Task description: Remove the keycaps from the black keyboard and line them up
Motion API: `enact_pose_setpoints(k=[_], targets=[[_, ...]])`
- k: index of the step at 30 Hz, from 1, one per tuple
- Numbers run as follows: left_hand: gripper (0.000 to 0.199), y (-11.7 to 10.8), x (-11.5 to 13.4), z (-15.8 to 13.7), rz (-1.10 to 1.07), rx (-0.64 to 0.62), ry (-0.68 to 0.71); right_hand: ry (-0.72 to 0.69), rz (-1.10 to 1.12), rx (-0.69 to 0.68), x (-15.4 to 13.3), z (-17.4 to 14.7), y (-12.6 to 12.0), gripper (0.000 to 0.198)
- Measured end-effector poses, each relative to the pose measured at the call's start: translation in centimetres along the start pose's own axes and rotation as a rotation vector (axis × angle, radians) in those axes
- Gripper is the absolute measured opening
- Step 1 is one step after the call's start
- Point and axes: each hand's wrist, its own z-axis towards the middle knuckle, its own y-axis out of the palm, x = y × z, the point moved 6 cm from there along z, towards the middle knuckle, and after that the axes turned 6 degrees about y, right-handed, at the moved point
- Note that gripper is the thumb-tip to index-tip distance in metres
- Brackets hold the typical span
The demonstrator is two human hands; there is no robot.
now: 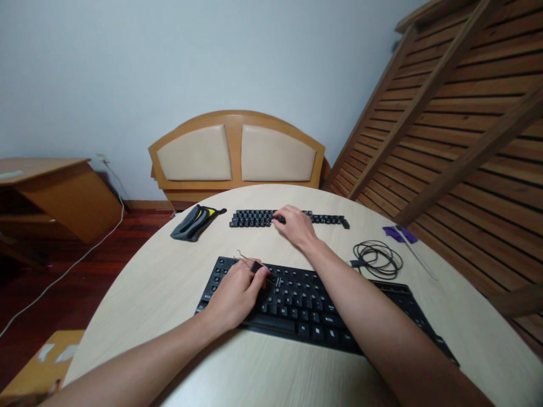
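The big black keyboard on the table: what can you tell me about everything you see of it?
The keyboard looks like black plastic with pale lettering. It lies on the pale table, slightly askew, its right end nearer the person. Many upper positions show small bare studs instead of keycaps; lower keys, including M and the long space bar, are in place. The left hand covers part of its left side; contact is unclear. The right forearm crosses over it, hiding more.
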Motion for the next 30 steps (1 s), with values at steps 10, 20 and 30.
enact_pose_setpoints(k=[10, 20, 30], targets=[[0.044, -0.1, 0.2, -0.1, -0.005, -0.004, 0.008, -0.002, -0.005, -0.093, 0.9, -0.4, 2.2, 0.017], [0.043, 0.1, 0.0, -0.1, -0.007, -0.006, -0.006, 0.026, -0.008, -0.133, 1.1, -0.2, 2.9, 0.019], [0.043, 0.0, 0.3, 0.0, -0.009, -0.014, 0.002, 0.061, 0.000, -0.149, 1.1, -0.2, 3.1, 0.023]])
